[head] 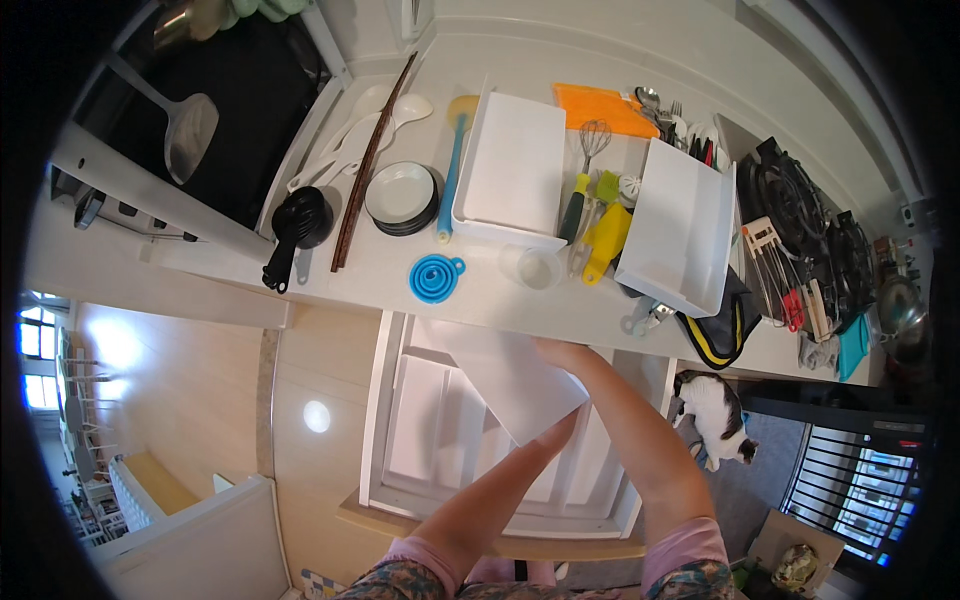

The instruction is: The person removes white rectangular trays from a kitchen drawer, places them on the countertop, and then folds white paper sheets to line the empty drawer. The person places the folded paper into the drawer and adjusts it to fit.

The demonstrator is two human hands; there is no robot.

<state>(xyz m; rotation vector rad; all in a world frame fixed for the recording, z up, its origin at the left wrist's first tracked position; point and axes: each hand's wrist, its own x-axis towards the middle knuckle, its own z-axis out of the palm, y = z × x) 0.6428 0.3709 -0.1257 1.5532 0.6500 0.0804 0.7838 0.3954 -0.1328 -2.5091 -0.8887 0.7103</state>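
A white rectangular panel or bin (517,382) is tilted above an open white drawer (376,420), partly under the counter's front edge. My right hand (559,353) grips its upper right side, fingers mostly hidden. My left forearm (502,487) reaches beneath the same white piece, which covers the left hand, so its grip cannot be seen. Inside the drawer lies a white divided organizer (424,427) with long compartments. Two more white bins stand on the counter, one in the middle (510,157) and one at the right (675,225).
On the counter (360,289) lie a blue collapsible funnel (435,278), black measuring cups (300,217), stacked small dishes (401,193), chopsticks (367,172), a whisk (585,165) and a yellow scraper (606,241). A black-and-white cat (712,412) is on the floor right of the drawer.
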